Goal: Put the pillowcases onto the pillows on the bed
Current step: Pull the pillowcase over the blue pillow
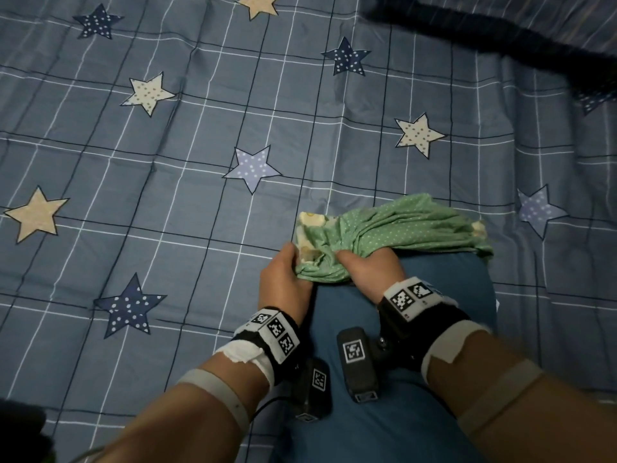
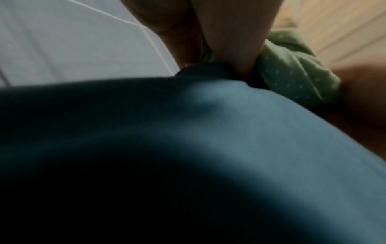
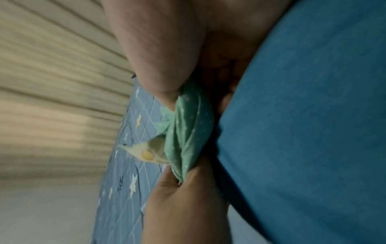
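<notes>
A plain blue pillow (image 1: 394,329) lies lengthwise on the bed in front of me. A green dotted pillowcase (image 1: 394,228) with a pale yellow inner side sits bunched over the pillow's far end. My left hand (image 1: 283,275) grips the gathered hem at the pillow's far left corner. My right hand (image 1: 370,269) grips the bunched cloth just beside it, on top of the pillow. In the left wrist view the pillow (image 2: 229,148) fills the frame and the green pillowcase (image 2: 292,72) shows beside my fingers. The right wrist view shows the pillowcase (image 3: 188,132) pinched between both hands against the pillow (image 3: 303,115).
The bed sheet (image 1: 167,162) is grey-blue with a checked grid and printed stars, spreading wide to the left and beyond. A dark fuzzy strip (image 1: 500,38) lies across the far right. A beige slatted wall (image 3: 52,82) stands past the bed.
</notes>
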